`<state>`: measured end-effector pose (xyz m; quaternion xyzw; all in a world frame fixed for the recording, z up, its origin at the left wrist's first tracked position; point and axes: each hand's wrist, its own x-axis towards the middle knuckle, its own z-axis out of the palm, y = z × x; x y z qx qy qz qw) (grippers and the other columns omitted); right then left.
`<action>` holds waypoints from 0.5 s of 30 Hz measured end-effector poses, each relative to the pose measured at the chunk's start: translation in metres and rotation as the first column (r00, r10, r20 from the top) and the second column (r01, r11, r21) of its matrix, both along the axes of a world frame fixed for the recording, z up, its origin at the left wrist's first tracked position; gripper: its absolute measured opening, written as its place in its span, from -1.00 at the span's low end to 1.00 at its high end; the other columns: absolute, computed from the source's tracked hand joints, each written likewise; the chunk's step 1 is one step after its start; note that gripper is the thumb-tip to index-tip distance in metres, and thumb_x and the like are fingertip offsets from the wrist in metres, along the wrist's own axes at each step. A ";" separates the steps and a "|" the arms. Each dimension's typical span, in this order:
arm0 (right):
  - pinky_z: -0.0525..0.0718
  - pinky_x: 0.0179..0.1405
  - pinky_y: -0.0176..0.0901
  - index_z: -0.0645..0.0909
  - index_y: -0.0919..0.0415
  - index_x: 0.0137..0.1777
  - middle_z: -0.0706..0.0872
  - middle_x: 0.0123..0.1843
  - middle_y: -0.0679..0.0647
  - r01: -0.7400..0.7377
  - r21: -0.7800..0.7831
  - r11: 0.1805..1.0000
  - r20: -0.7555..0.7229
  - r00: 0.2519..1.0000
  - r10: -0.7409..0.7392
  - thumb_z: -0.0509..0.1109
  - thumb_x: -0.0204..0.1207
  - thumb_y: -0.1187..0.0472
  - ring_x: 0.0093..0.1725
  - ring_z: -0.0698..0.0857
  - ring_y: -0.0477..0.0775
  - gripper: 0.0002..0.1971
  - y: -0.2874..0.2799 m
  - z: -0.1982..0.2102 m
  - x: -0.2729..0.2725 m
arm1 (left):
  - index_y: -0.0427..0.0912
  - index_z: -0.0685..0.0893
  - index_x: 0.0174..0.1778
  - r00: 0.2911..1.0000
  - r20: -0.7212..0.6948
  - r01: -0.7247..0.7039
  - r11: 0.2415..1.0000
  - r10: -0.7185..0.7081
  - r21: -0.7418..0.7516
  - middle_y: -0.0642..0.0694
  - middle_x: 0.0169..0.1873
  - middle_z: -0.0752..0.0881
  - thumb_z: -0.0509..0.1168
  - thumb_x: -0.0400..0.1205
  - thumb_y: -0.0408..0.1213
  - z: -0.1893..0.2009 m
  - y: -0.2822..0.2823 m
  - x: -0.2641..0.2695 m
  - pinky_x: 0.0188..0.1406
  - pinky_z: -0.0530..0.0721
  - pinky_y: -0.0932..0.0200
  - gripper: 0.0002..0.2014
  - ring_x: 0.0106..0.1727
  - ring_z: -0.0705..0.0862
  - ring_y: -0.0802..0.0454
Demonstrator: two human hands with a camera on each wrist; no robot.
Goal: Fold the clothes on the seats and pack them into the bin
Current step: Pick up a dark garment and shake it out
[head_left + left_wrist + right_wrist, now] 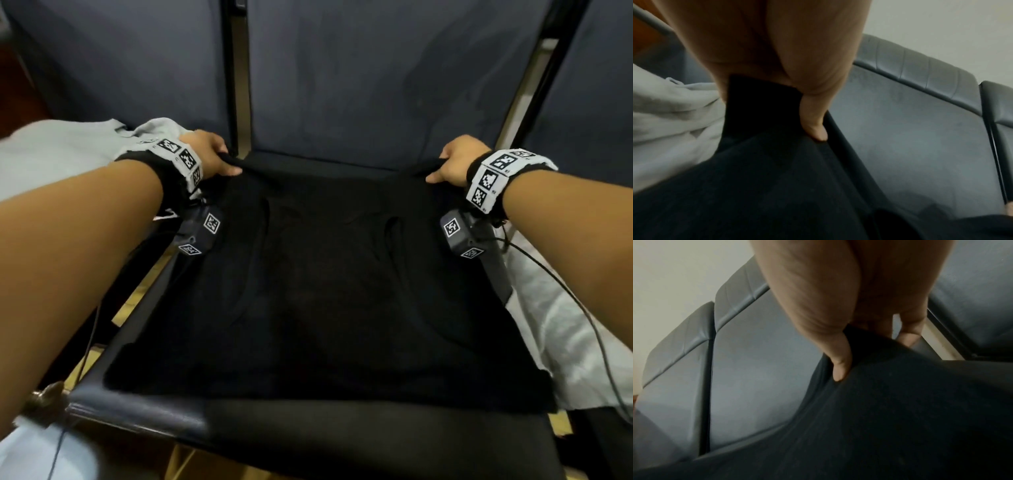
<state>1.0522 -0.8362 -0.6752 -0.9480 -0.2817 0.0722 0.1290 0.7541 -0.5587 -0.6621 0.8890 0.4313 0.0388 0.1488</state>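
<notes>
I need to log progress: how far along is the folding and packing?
Early. Nothing looks packed; no bin is in view. In hand: the black garment lies spread on the middle seat, left hand and right hand gripping its far corners. Left: folding it, plus the grey clothes and the white cloth on neighbouring seats.

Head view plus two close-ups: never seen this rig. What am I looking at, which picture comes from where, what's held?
No robot here: a person wears one camera on the head and one on each wrist, with tagged wristbands.

The wide picture is the head camera, looking down at a dark seat. A black garment lies spread on it.

The left hand and right hand each grip a far corner of it.

The close-ups are the wrist cameras, where the left thumb and right thumb press on the black cloth.

A light grey garment lies on the seat to the left, and white cloth to the right. No bin is in view.
</notes>
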 end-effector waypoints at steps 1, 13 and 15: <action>0.51 -0.09 -0.12 0.62 0.24 -0.03 0.70 0.02 0.25 0.018 0.056 0.998 0.021 1.000 -0.019 0.64 0.38 0.14 0.11 0.69 0.29 -0.70 0.000 0.006 0.001 | -0.17 0.63 0.01 0.998 0.053 -0.031 0.999 0.030 0.017 -0.17 -0.08 0.64 0.51 0.50 -0.10 0.006 0.001 0.000 0.01 0.47 0.12 -0.70 0.15 0.65 -0.20; 0.61 0.04 -0.12 0.72 0.22 -0.01 0.75 -0.02 0.20 0.064 0.448 0.892 0.046 0.995 -0.094 0.57 0.44 0.15 0.06 0.71 0.21 -0.80 -0.049 0.057 -0.035 | -0.11 0.63 -0.07 0.986 0.165 -0.025 0.992 0.005 0.122 -0.24 0.00 0.73 0.49 0.51 -0.24 0.062 -0.028 -0.048 0.10 0.58 0.00 -0.82 0.09 0.67 -0.25; 0.61 -0.02 -0.13 0.71 0.22 -0.02 0.73 -0.06 0.17 0.081 0.465 0.882 0.017 0.995 -0.100 0.59 0.42 0.18 0.00 0.71 0.19 -0.81 -0.068 0.057 -0.052 | -0.12 0.61 -0.07 0.986 0.169 -0.005 0.992 -0.016 0.123 -0.25 -0.01 0.73 0.53 0.46 -0.21 0.068 -0.042 -0.067 0.07 0.57 0.03 -0.75 0.08 0.68 -0.24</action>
